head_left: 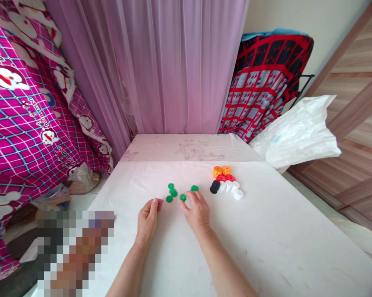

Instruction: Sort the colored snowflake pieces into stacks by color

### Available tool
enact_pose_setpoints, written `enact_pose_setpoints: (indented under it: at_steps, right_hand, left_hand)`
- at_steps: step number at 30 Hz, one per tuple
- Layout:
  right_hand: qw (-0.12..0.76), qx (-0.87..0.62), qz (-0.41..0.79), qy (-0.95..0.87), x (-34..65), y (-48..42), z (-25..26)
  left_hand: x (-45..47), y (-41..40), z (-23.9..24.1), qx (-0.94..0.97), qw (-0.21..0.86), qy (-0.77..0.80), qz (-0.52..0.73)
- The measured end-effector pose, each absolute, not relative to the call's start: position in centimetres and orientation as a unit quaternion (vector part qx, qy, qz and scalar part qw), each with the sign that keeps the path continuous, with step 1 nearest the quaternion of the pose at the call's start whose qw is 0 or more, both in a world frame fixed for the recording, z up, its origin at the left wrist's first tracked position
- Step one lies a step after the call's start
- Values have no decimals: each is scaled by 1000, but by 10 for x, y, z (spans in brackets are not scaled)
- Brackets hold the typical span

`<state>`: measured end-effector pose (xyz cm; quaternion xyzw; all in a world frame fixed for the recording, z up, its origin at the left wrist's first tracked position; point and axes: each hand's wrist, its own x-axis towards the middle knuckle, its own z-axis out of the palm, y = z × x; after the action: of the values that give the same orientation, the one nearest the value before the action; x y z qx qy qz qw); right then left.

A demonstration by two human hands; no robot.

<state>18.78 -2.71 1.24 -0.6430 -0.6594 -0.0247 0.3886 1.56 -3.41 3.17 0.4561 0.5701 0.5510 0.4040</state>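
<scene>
Green scalloped plastic discs lie midway between the left and right edges of a white-covered table, where a person works bare-handed. One disc sits between the thumb and forefinger of the right hand, which pinches it by the rim. The left hand has its thumb drawn in against the fingers; whether it holds anything, I cannot tell from here. Pieces this thin probably handle best with a light rim grip, held flat, the left hand steadying its partner without bending the notches.

By count, five green discs show: three clustered, one pinched, one just beyond the right fingers. Toward the table's right edge stand two orange scalloped piles, two red ones, one black pile and at least four overlapping white discs.
</scene>
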Motion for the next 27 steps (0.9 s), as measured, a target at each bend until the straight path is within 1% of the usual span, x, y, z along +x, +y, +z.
enact_pose_setpoints:
  at_steps: [3, 8, 12, 16, 22, 24, 27]
  right_hand:
    - [397, -660, -65, -635, 214, -16, 23]
    - [309, -700, -59, -641, 237, -1, 37]
    - [270, -713, -41, -646, 238, 1, 36]
    - [265, -711, -27, -651, 241, 3, 34]
    - [315, -663, -36, -678, 219, -9, 38]
    - [302, -638, -7, -709, 200, -15, 39]
    - [249, -650, 40, -716, 172, -15, 39]
  left_hand:
    - [17, -34, 32, 461, 401, 569, 551]
    - [18, -34, 33, 462, 405, 568, 548]
    - [17, -34, 33, 466, 404, 569, 544]
    - [17, -34, 34, 466, 405, 571, 542]
    - [15, -33, 30, 455, 399, 576, 550]
    - [13, -32, 27, 439, 398, 578, 561]
    - [10, -30, 21, 414, 407, 570, 581]
